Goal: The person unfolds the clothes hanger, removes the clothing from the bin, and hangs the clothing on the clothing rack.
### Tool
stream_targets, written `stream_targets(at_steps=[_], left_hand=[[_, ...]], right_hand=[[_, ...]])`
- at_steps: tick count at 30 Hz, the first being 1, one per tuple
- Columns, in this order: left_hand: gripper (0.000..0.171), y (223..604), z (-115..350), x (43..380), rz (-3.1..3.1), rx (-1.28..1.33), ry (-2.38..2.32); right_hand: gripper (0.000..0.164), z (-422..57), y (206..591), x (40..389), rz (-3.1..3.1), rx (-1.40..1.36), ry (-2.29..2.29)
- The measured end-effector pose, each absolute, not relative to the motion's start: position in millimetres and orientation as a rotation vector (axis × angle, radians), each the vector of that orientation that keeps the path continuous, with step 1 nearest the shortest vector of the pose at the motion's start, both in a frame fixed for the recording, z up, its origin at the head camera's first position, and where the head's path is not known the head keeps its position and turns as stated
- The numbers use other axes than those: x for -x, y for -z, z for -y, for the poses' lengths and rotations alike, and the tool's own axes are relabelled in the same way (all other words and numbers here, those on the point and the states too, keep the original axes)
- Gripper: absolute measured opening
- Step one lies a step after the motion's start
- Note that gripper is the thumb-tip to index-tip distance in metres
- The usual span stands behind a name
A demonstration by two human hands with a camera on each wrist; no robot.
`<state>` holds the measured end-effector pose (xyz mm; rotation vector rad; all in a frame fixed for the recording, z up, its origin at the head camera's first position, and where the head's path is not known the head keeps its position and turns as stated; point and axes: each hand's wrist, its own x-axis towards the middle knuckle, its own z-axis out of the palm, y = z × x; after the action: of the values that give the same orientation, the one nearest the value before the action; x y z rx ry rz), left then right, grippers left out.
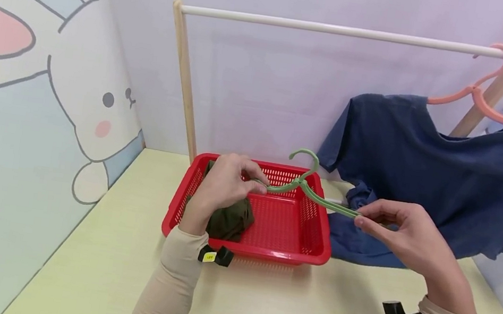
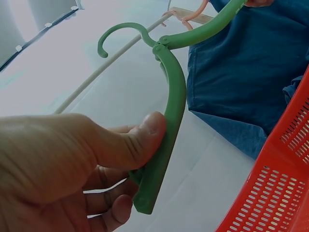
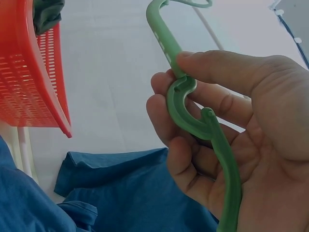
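A green folding hanger [image 1: 300, 183] is held up over the red basket, its hook pointing upward. My left hand [image 1: 229, 183] pinches one arm of it between thumb and fingers. The other arm is gripped near its end by my right hand [image 1: 407, 233]. Seen from the left wrist, the thumb presses along the folded arm of the hanger [image 2: 175, 106]. In the right wrist view, a curved joint of the hanger [image 3: 179, 108] lies against the fingers, with a further segment running down across the palm.
Below the hands stands a red perforated basket [image 1: 262, 252] with a dark green cloth [image 1: 234, 221] at its left. Behind is a rack with a white rod [image 1: 337, 30] and wooden posts [image 1: 185, 75]. A blue T-shirt [image 1: 451, 179] hangs at right on a coral hanger [image 1: 485, 107].
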<state>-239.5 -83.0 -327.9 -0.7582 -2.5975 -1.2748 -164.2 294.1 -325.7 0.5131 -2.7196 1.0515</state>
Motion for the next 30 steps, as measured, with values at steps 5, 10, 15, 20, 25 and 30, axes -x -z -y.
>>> stream_targets(at_steps=[5,10,15,20,25,30], left_hand=[[0.008,329,83,240,2.567,0.760,1.273],[0.006,330,83,242,2.521,0.781,1.279],[0.005,328,83,242,2.517,0.765,1.304],[0.003,329,84,242,2.483,0.712,1.370],[0.004,331,90,244,2.395,0.664,1.456],[0.006,329,100,246,2.342,0.632,1.491]], right_hand=[[0.010,-295,325,164,2.720,-0.497,-1.063],[0.007,-294,323,164,2.719,-0.491,-1.057],[0.006,-295,322,163,2.720,-0.477,-1.044],[0.006,-295,322,163,2.721,-0.463,-1.043],[0.007,-299,322,163,2.712,-0.459,-1.005],[0.009,-307,321,161,2.693,-0.430,-0.993]])
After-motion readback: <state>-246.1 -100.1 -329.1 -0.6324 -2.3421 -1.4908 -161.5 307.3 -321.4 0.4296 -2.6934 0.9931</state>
